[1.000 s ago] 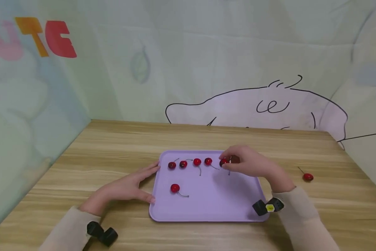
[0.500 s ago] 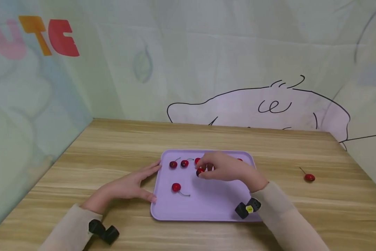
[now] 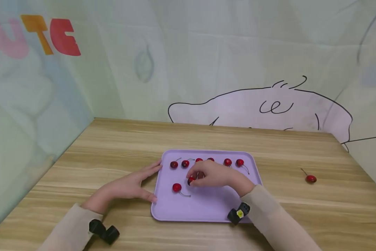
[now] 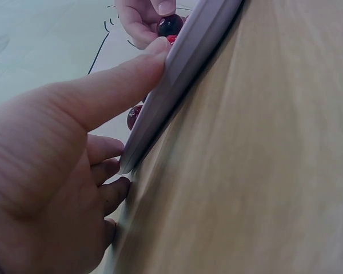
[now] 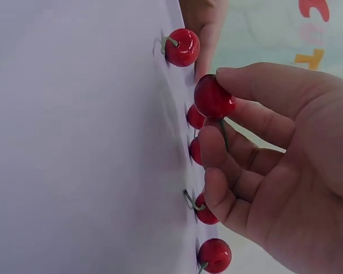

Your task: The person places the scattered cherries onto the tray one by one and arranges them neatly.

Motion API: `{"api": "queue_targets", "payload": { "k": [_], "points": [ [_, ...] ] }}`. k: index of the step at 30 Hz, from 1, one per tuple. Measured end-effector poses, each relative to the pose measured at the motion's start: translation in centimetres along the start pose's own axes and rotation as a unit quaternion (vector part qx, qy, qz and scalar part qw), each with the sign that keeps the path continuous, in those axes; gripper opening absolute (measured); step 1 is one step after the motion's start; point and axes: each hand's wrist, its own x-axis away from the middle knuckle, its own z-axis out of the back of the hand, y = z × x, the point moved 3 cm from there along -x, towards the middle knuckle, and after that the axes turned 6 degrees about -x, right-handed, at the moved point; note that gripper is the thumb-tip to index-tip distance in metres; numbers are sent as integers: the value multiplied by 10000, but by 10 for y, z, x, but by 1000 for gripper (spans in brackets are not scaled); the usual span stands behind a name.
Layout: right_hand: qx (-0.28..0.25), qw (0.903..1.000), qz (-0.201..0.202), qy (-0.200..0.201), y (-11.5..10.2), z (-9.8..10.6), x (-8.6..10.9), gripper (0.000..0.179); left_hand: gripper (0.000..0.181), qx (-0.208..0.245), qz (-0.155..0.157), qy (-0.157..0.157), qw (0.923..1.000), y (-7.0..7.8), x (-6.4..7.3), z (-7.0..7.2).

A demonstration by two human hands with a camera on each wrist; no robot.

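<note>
My right hand (image 3: 211,174) pinches a dark red cherry (image 5: 212,97) between thumb and fingertips. Its thin green stem hangs down beside the curled fingers in the right wrist view. Hand and cherry are over the lilac tray (image 3: 207,212), just right of a single cherry (image 3: 177,187) in the tray's left part. Along the tray's far side runs a row of several cherries, its middle partly covered by the right hand. At the tray's left edge, my left hand (image 3: 128,184) touches the rim with spread fingers, its thumb (image 4: 126,85) on the rim nearer the person.
Another cherry (image 3: 311,179) with a stem lies on the wooden table (image 3: 119,139), right of the tray. Behind the table and to its left hang printed cloth walls (image 3: 191,52). The right forearm (image 3: 276,216) crosses the tray's near right corner.
My right hand has moved left and toward the person with the cherry, uncovering two cherries at the row's right end. The left hand stays at the tray's edge.
</note>
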Motion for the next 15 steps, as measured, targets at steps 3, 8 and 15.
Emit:
{"api": "queue_targets", "payload": {
  "k": [3, 8, 15],
  "points": [
    [-36, 10000, -64, -22, -1, -1, -1, 21, 102, 0, -19, 16, 10000, 0, 0, 0],
    [-117, 9999, -48, -101, 0, -2, -2, 21, 102, 14, -15, 24, 10000, 0, 0, 0],
    [-37, 9997, -63, -227, 1, -5, -4, 19, 102, -3, -19, 21, 10000, -1, -1, -1]
  ]
}}
